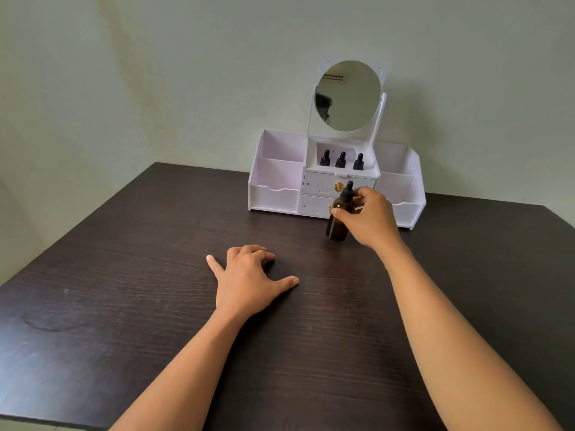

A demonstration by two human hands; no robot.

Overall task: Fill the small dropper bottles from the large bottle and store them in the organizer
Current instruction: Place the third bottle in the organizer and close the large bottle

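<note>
Pinching large bottle (337,223) shoulder: right hand (368,220) fingers; left hand (249,279) flat, empty.

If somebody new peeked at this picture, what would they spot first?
Probably the right hand gripping a large amber dropper bottle, tilted, just in front of the white organizer at the back of the dark table. Next, the round mirror standing on top of the organizer, with three small dropper bottles lined up below it. The left hand lies flat on the table.
</note>
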